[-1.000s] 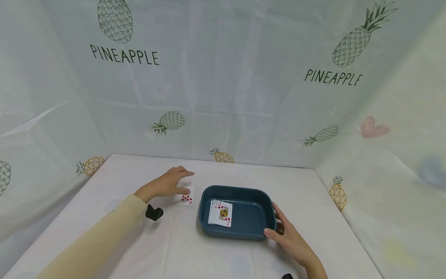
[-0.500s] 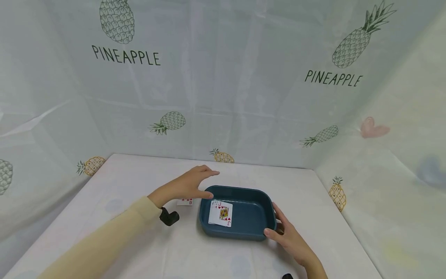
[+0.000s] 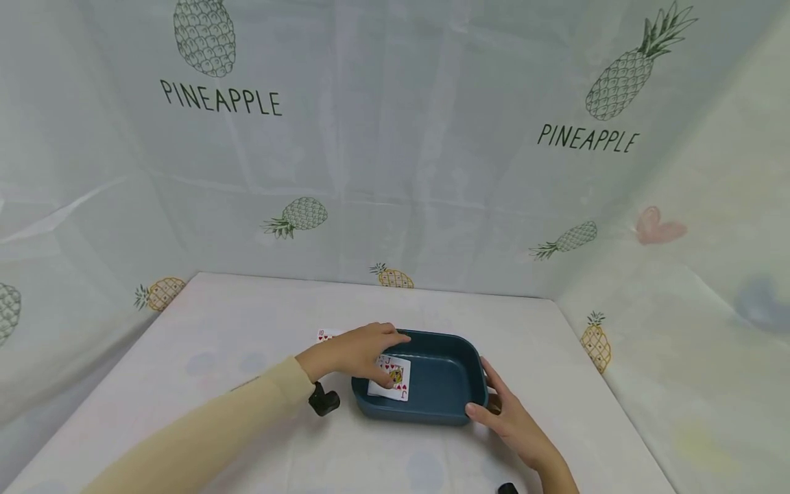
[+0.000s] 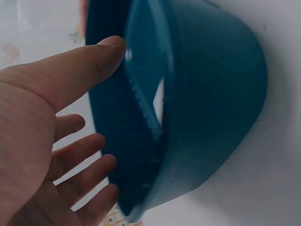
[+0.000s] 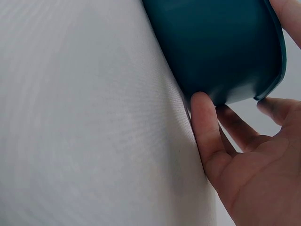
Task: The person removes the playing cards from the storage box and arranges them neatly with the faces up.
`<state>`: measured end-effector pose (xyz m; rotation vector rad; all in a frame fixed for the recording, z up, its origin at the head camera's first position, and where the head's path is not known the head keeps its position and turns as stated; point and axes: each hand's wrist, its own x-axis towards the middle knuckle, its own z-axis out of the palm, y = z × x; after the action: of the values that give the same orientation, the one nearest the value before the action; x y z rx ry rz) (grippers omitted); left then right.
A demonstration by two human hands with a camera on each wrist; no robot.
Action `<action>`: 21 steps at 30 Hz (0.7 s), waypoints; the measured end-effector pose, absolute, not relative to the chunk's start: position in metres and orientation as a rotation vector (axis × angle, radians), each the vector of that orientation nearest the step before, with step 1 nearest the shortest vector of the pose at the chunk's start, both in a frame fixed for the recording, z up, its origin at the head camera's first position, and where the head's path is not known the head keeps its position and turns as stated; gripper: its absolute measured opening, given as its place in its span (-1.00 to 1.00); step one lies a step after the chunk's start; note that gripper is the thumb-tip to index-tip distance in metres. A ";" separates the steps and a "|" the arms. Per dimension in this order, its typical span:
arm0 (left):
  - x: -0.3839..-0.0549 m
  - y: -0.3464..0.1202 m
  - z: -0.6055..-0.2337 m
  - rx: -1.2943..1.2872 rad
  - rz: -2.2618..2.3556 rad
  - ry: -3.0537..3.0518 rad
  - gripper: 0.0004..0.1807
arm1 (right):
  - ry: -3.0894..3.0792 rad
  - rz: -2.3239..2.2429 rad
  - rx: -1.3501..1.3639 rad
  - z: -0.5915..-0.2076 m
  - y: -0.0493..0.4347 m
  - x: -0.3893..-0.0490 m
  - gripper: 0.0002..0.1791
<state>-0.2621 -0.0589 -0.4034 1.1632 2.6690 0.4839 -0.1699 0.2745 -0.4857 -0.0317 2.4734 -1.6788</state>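
A dark blue rectangular dish (image 3: pixel 426 413) stands on the white-covered table. Playing cards (image 3: pixel 401 374), with a jack of hearts on top, lie in its left part. Over the dish's left end hovers my left hand (image 3: pixel 361 353), thumb and fingers spread apart; its thumb overlaps the jack in the head view. In the left wrist view the left hand (image 4: pixel 56 117) shows nothing between thumb and fingers. My right hand (image 3: pixel 515 422) holds the dish's right front corner, thumb at the rim and fingers along the outer wall (image 5: pixel 221 52). A ten of hearts (image 3: pixel 326 334) lies left of the dish, partly behind the left hand.
White tablecloth (image 3: pixel 278 432) covers the table, with a hanging pineapple-print sheet (image 3: pixel 395 171) behind it and more sheeting at both sides. A black device (image 3: pixel 324 399) sits at the left wrist. Another small black piece (image 3: pixel 508 488) shows by the right forearm.
My left hand has moved right, from above the ten of hearts to over the cards in the dish, and lower in the last half second. The right hand and the dish stay put.
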 end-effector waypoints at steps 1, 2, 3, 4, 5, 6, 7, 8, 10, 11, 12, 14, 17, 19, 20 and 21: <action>-0.262 -0.058 -0.405 1.158 0.473 2.669 -0.05 | 2.473 -1.679 -0.028 -0.486 0.274 -0.170 0.03; -0.263 -0.057 -0.407 1.160 0.454 2.672 -0.06 | 2.472 -1.679 -0.023 -0.486 0.273 -0.170 0.03; -0.263 -0.056 -0.409 1.162 0.445 2.671 -0.06 | 2.467 -1.682 -0.020 -0.486 0.273 -0.170 0.03; -0.263 -0.055 -0.411 1.166 0.435 2.673 -0.06 | 2.466 -1.685 -0.017 -0.487 0.272 -0.171 0.03; -0.264 -0.055 -0.413 1.169 0.424 2.674 -0.07 | 2.465 -1.685 -0.015 -0.487 0.272 -0.171 0.03; -0.264 -0.054 -0.416 1.172 0.425 2.671 -0.07 | 2.463 -1.686 -0.017 -0.487 0.272 -0.171 0.03; -0.265 -0.053 -0.418 1.176 0.421 2.672 -0.08 | 2.459 -1.690 -0.019 -0.487 0.271 -0.171 0.03; -0.265 -0.053 -0.420 1.178 0.419 2.675 -0.08 | 2.459 -1.689 -0.020 -0.487 0.271 -0.171 0.03; -0.265 -0.051 -0.424 1.179 0.412 2.686 -0.09 | 2.464 -1.683 -0.025 -0.487 0.271 -0.171 0.03; -0.266 -0.051 -0.426 1.185 0.393 2.696 -0.09 | 2.466 -1.681 -0.026 -0.487 0.272 -0.172 0.03; -0.266 -0.050 -0.428 1.190 0.371 2.709 -0.09 | 2.466 -1.681 -0.026 -0.487 0.272 -0.172 0.03; -0.266 -0.048 -0.432 1.208 0.289 2.745 -0.09 | 2.475 -1.672 -0.023 -0.486 0.272 -0.172 0.03; -0.266 -0.045 -0.436 1.221 0.164 2.790 -0.09 | 2.478 -1.666 -0.019 -0.486 0.272 -0.172 0.03; -0.265 -0.044 -0.438 1.220 0.111 2.808 -0.09 | 2.481 -1.661 -0.017 -0.486 0.272 -0.172 0.03; -0.264 -0.043 -0.438 1.219 0.101 2.813 -0.09 | 2.482 -1.660 -0.016 -0.486 0.272 -0.172 0.03; -0.264 -0.043 -0.438 1.219 0.088 2.817 -0.09 | 2.483 -1.659 -0.014 -0.486 0.272 -0.172 0.04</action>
<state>-0.2638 -0.0427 -0.4384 1.2194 2.8173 0.0882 -0.1722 0.2719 -0.4858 -0.0137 2.4829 -1.6595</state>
